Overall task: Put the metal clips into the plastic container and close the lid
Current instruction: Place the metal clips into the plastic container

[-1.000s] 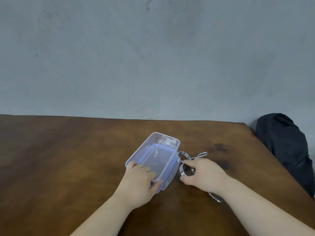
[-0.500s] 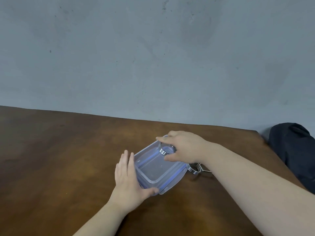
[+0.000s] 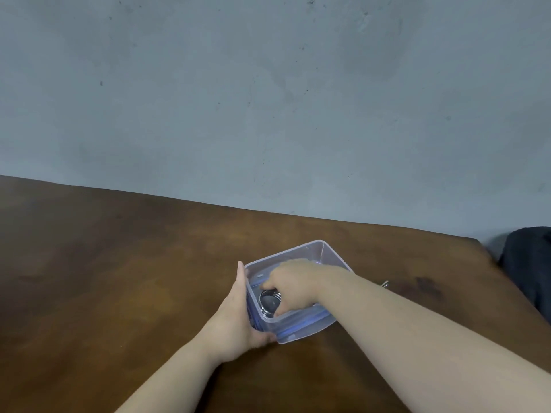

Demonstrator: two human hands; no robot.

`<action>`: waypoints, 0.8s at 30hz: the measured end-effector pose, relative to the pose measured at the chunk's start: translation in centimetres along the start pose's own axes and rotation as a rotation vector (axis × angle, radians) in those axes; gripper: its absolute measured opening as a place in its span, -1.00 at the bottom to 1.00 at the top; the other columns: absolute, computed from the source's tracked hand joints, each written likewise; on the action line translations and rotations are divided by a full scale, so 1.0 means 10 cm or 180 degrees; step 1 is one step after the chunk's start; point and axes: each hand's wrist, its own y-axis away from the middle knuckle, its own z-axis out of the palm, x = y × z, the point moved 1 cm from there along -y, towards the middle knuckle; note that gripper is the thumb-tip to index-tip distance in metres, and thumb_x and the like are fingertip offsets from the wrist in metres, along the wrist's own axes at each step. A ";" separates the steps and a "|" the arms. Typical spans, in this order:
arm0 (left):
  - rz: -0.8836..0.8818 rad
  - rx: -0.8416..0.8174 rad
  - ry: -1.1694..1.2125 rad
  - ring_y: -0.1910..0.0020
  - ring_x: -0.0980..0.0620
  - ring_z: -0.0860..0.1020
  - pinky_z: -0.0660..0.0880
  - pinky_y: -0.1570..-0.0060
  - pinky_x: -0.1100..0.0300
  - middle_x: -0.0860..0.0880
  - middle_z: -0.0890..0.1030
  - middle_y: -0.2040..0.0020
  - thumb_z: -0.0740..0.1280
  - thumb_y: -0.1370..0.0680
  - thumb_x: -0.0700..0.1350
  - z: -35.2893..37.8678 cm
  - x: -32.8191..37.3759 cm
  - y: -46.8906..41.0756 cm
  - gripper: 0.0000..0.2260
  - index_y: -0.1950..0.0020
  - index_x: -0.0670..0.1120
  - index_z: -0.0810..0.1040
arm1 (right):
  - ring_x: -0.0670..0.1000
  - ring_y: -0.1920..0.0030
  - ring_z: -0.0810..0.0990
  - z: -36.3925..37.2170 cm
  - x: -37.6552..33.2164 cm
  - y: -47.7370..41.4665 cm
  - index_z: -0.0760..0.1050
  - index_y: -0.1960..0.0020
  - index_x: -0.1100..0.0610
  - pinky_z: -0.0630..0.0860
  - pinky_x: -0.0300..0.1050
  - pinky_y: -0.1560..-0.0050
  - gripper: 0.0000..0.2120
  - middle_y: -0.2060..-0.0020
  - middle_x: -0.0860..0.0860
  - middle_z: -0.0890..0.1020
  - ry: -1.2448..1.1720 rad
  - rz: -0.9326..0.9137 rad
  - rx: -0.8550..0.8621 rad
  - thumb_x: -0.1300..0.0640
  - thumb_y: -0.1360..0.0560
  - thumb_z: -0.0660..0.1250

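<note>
A clear plastic container [image 3: 325, 252] with a blue seal stands open on the brown table [image 3: 125, 278]. It appears to rest on its lid, whose blue-edged rim [image 3: 301, 333] sticks out below the near side. My right hand [image 3: 293, 289] reaches inside it, fingers closed on a ring-shaped metal clip [image 3: 268, 302] low in the near corner. My left hand [image 3: 238, 320] lies flat against the container's left wall, thumb at its near corner. The tip of another metal clip [image 3: 385, 284] shows on the table behind my right forearm.
A dark bag [image 3: 527, 263] sits beyond the table's right edge. A grey wall rises behind the table's far edge. A dark stain [image 3: 426, 286] marks the wood to the right of the container.
My right hand picked a clip up from the table right of the container, carried it over the rim and lowered it inside. My left hand shifted from the near corner to the left wall.
</note>
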 end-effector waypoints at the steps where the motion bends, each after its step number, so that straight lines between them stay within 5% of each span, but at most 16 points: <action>1: 0.0004 -0.0073 -0.0050 -0.62 0.24 0.13 0.23 -0.60 0.15 0.50 -0.04 -0.52 0.70 -0.23 0.13 -0.02 -0.01 -0.05 0.40 -0.34 0.45 -0.58 | 0.06 0.17 0.56 -0.01 0.01 0.01 0.58 -0.01 0.07 0.41 -0.02 0.20 -0.75 0.22 -0.02 0.59 -0.0232 0.0021 0.0050 -0.09 -0.48 0.41; 5: 0.0023 -0.0237 -0.0255 -0.51 0.17 0.38 0.38 -0.50 0.14 0.22 0.33 -0.56 0.64 -0.22 0.17 -0.05 0.07 -0.26 0.47 -0.60 0.10 -0.56 | -0.03 -0.14 0.53 -0.10 0.23 0.27 0.55 -0.35 0.03 0.39 -0.14 -0.18 -0.70 -0.22 -0.05 0.58 -0.1289 0.0305 0.0653 0.10 -0.64 0.25; 9: 0.0355 -0.0045 -0.0488 -0.42 0.04 0.49 0.52 -0.39 -0.11 0.18 0.50 -0.40 0.68 -0.24 0.16 -0.05 0.05 -0.39 0.18 -0.68 0.09 0.03 | -0.07 -0.02 0.60 -0.03 0.70 0.76 0.69 -0.16 0.01 0.49 -0.14 -0.11 -0.76 0.00 -0.14 0.66 -0.1975 0.0791 0.1965 0.22 -0.61 0.32; 12: 0.0531 0.0054 -0.0666 -0.41 0.00 0.48 0.53 -0.36 -0.15 0.22 0.51 -0.38 0.64 -0.30 0.09 -0.04 0.06 -0.40 -0.04 -0.58 0.24 0.19 | -0.08 0.09 0.59 0.20 0.91 1.16 0.65 0.10 -0.13 0.50 -0.13 0.04 -0.73 0.14 -0.13 0.64 -0.1950 0.1067 0.2437 0.27 -0.51 0.43; 15: 0.0477 0.0062 -0.0707 -0.46 0.03 0.39 0.46 -0.43 -0.11 0.22 0.46 -0.42 0.55 -0.33 0.03 -0.04 0.06 -0.37 -0.09 -0.59 0.28 0.17 | -0.12 -0.03 0.55 0.44 0.93 1.43 0.57 0.10 -0.22 0.45 -0.22 -0.03 -0.65 0.07 -0.16 0.62 -0.1741 0.1030 0.1883 0.25 -0.41 0.51; 19: 0.0275 0.0043 -0.0661 -0.56 0.00 0.31 0.41 -0.49 -0.16 0.06 0.34 -0.58 0.47 -0.35 0.03 -0.04 0.02 -0.37 -0.08 -0.64 0.28 0.12 | -0.19 -0.21 0.45 0.59 0.84 1.58 0.46 -0.28 -0.19 0.38 -0.46 -0.05 -0.45 -0.13 -0.30 0.49 -0.1475 0.1037 0.1359 0.23 -0.41 0.49; 24: 0.0274 0.0038 -0.0635 -0.52 -0.04 0.38 0.44 -0.45 -0.18 0.10 0.43 -0.53 0.44 -0.35 -0.02 -0.04 0.05 -0.37 -0.11 -0.61 0.34 0.15 | -0.02 -0.05 0.61 0.69 0.79 1.63 0.20 -0.04 -0.32 0.59 -0.05 0.02 -0.43 -0.13 -0.21 0.52 -0.1508 0.1457 0.1535 0.18 -0.41 0.48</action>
